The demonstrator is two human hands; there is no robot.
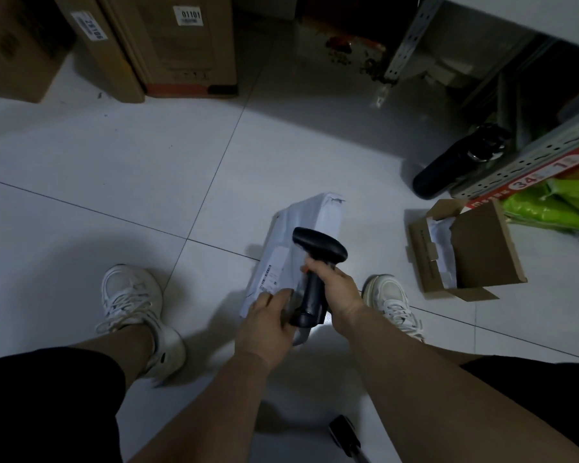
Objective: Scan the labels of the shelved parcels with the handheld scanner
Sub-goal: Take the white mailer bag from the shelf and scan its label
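A white plastic-wrapped parcel (310,217) hangs over the tiled floor between my feet, its printed label (274,270) facing up on the left side. My left hand (264,329) grips the parcel's near edge. My right hand (336,290) is closed around the handle of the black handheld scanner (318,248), whose head points left over the label. The scanner's handle covers part of the parcel.
Brown cartons (181,45) with numbered stickers stand on the floor at the back left. A metal shelf (549,152) runs along the right, with green packets (562,202) under it. An open cardboard box (475,252) and a black bottle (458,162) lie beside the shelf.
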